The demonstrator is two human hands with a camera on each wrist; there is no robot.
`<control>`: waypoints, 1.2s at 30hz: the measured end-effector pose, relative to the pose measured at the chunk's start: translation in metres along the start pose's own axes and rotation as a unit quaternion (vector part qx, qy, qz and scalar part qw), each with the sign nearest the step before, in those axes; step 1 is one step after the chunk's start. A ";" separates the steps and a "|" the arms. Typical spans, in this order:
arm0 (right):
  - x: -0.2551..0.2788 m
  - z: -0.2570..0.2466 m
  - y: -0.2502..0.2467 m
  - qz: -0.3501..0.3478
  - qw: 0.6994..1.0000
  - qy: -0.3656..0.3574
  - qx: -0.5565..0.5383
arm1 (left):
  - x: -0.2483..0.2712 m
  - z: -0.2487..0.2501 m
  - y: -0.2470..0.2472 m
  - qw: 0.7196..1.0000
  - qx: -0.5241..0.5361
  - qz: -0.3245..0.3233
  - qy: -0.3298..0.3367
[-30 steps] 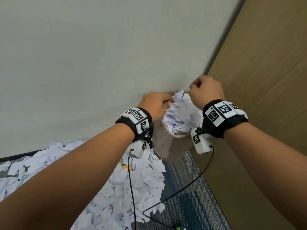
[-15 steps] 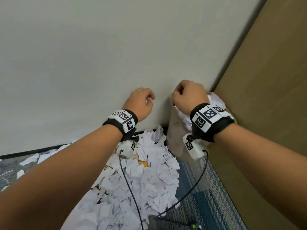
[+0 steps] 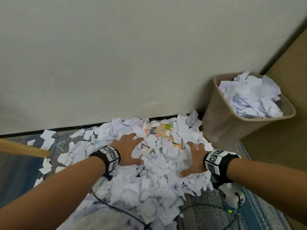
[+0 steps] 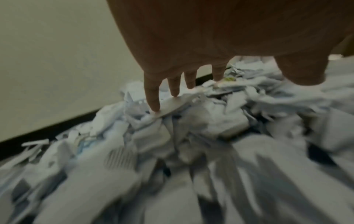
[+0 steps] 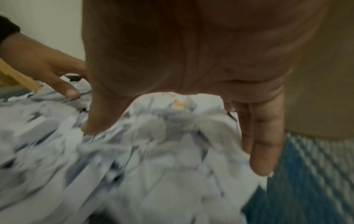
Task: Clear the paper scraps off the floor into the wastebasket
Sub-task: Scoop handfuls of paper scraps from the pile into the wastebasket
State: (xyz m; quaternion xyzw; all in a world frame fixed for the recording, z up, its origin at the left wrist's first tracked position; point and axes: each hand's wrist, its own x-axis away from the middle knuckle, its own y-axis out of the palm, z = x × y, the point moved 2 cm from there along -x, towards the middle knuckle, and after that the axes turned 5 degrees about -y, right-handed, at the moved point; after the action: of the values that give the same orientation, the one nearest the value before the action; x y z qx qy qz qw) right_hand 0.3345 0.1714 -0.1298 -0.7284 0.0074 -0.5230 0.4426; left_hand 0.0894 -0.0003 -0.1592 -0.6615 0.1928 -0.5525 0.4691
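A big heap of white paper scraps covers the carpet by the wall, with a few coloured bits at its far side. My left hand lies spread on the heap's left part, fingers straight; in the left wrist view its fingertips touch the paper. My right hand lies spread on the heap's right edge, its fingers straight on the scraps. The tan wastebasket stands in the corner at the right, heaped with white scraps.
A pale wall with a black baseboard runs behind the heap. A brown wooden panel stands right of the basket. A wooden edge juts in from the left. Black cables trail over the blue-grey carpet.
Both hands were fisted up at the wastebasket rim; they have come down and left, and now lie spread on the scrap heap on the floor.
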 end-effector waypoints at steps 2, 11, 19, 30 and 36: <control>0.003 0.000 0.026 -0.035 0.999 0.014 -0.006 | 0.008 0.003 0.018 0.999 -0.002 -0.012 0.035; -0.009 -0.053 0.040 0.030 0.999 -0.009 0.001 | 0.021 0.053 0.057 0.994 -0.036 -0.008 0.099; -0.027 -0.094 -0.030 0.084 0.980 -0.131 0.126 | 0.015 0.019 0.008 0.992 0.078 0.038 0.087; -0.029 -0.116 -0.007 0.111 0.957 -0.232 0.136 | 0.013 -0.074 0.004 0.985 0.047 0.128 -0.105; -0.036 -0.129 0.014 0.068 0.953 -0.269 0.124 | 0.019 -0.079 0.035 0.994 0.071 -0.039 -0.068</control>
State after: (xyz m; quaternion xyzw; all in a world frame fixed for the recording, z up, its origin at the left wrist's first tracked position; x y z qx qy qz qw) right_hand 0.2249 0.0982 -0.1583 -0.7792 -0.1276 -0.2727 0.5497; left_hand 0.0331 -0.0644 -0.1821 -0.6692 0.0947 -0.5368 0.5050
